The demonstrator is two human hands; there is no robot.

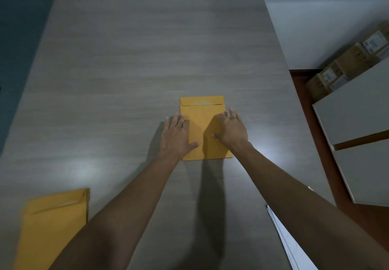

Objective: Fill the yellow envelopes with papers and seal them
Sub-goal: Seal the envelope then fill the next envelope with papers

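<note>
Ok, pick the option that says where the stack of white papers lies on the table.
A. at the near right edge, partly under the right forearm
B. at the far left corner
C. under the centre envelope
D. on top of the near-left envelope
A: the white papers show at the table's near right edge, partly hidden by the right forearm, well apart from the centre envelope that both hands rest on.

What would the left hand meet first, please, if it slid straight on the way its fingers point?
Only bare table: the left hand points away along the envelope's left edge, and the way looks free to the far edge.
</note>
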